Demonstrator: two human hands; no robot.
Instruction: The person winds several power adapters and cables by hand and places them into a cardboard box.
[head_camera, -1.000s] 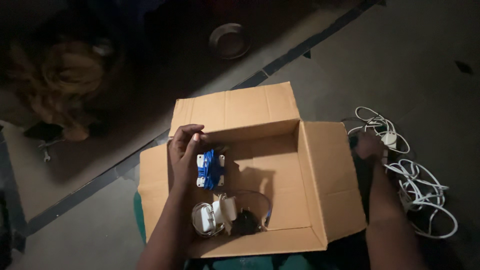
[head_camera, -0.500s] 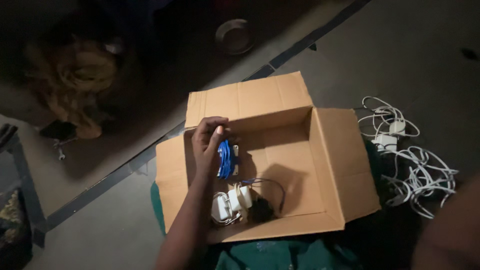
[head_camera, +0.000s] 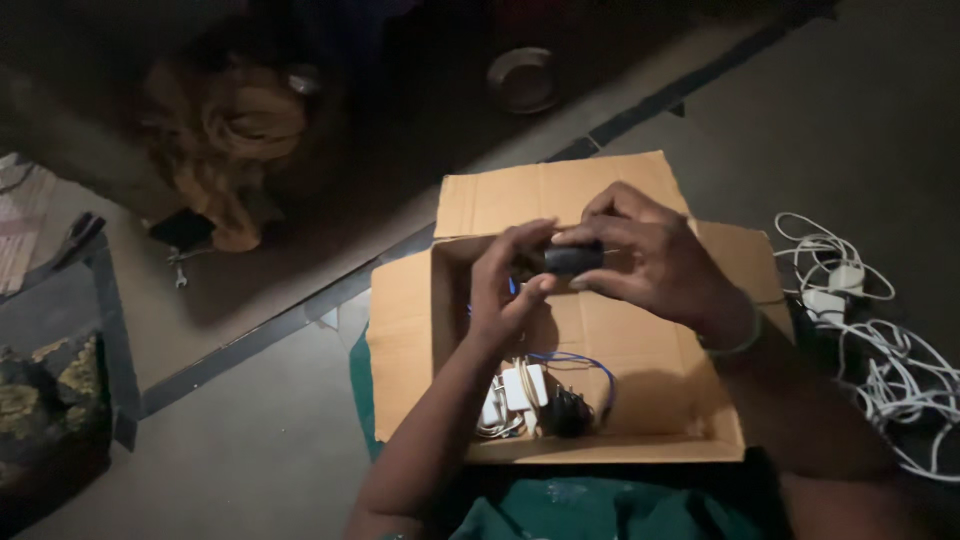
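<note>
An open cardboard box (head_camera: 400, 330) sits on the floor in front of me. Above it, my right hand (head_camera: 650, 265) pinches a small black adapter (head_camera: 573, 259) between thumb and fingers. My left hand (head_camera: 505, 285) meets it from the left, fingertips touching the adapter's end. A bit of blue cable (head_camera: 512, 287) shows behind my left fingers. In the box's near corner lie white chargers (head_camera: 515, 395), a black plug (head_camera: 568, 412) and a thin blue wire (head_camera: 590, 365).
A tangle of white cables and chargers (head_camera: 860, 330) lies on the floor right of the box. A metal bowl (head_camera: 522, 80) sits far back. Yellowish cloth (head_camera: 230, 140) is heaped at the upper left. A dark stool frame (head_camera: 105, 300) stands at the left.
My right hand has come in from the cable pile carrying the black adapter over the box. My left hand let go of the blue-wound charger and rose to meet it. The view shifted left.
</note>
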